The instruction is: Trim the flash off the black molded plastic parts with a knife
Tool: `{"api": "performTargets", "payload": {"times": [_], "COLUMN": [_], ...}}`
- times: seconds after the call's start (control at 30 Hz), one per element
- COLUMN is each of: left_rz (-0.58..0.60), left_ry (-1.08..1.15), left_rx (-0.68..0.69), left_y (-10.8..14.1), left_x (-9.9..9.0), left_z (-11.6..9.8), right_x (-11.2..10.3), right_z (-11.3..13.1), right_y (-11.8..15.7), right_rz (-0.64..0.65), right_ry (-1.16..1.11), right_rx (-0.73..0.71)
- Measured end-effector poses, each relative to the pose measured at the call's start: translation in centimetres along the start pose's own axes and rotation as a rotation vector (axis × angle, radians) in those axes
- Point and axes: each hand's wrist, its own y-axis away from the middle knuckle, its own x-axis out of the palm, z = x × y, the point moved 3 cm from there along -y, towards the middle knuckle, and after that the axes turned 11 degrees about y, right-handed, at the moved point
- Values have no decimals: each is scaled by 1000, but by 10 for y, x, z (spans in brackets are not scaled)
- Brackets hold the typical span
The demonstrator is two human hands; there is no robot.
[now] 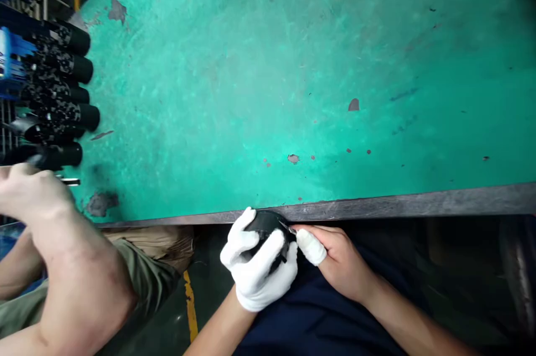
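Observation:
My left hand (pixel 262 269), in a white glove, is wrapped round a black rounded part (pixel 268 222) just below the table's front edge. My right hand (pixel 335 255) is bare apart from a white cover on the thumb. Its thumb and forefinger pinch a small thin metal tool (pixel 288 229), whose tip meets the right side of the black part. The glove's fingers hide much of the part, and the tool's far end is hard to make out.
A green table (pixel 234 88) with worn patches spans the view. Several black cylindrical parts (pixel 79 68) stand at its left end near a blue basket (pixel 12 60). A co-worker's arm (pixel 79 267) reaches in at the left, close to these parts.

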Motion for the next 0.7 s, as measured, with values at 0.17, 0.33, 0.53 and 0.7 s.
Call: {"api": "performTargets", "payload": {"times": [0.17, 0.33, 0.53, 0.7], "left_rz": [-34, -93, -103, -93], "left_ry": [5, 8, -23, -24], "left_rx": [32, 39, 92, 192], "left_y": [3, 5, 7, 15], "left_x": [3, 7, 8, 8], "left_z": [3, 3, 3, 5], "right_x": [-1, 2, 6, 5], "right_z": [8, 12, 11, 6], "right_y": [-6, -8, -5, -9], "right_rz": [-2, -50, -67, -67], "right_ry": [62, 89, 116, 115], "right_rx": [-33, -3, 28, 5]}}
